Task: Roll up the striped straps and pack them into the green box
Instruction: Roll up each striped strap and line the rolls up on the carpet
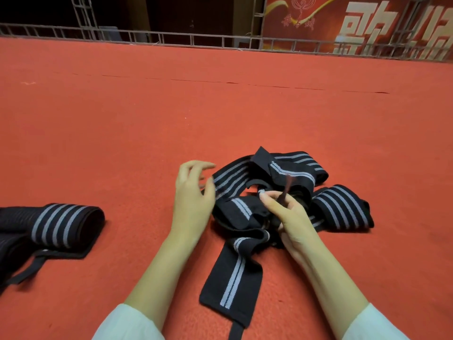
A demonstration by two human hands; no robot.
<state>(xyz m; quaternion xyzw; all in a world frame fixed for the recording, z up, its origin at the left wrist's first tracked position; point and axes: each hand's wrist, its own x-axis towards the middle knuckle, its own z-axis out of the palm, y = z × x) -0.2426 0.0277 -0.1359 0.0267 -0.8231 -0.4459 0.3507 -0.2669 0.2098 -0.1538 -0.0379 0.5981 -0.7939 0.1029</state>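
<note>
Right hand: the right hand [291, 217] is pinching a thin dark fabric tab [284, 190] between thumb and fingertips and holding it upright above the heap; the tab is blurred, so which strap it belongs to cannot be told.
Left hand: the left hand [193, 197] is hovering with its fingers loosely curved and gripping nothing, just beside a striped band at the heap's left edge; whether the thumb is touching that band cannot be told.
Task's thing: the heap of black elastic straps with grey stripes [291, 171] is lying tangled on the red carpet [122, 119] under both hands.
Near end: one flat strap end with two stripes [230, 278] is trailing out of the heap towards the person.
Right of heap: a doubled-over four-stripe strap [343, 207] is lying against the heap, not wound tight.
Far left: a separate folded striped strap [63, 224] is resting well apart from the heap, with loose black tails beside it.
Green box: it is not showing in this view.
Progress: judging from this, the work is sitting at an early stage; no strap is looking tightly rolled and nothing is looking packed.
Left to do: freeing one strap from the tangle, rolling each, and boxing them all.
</note>
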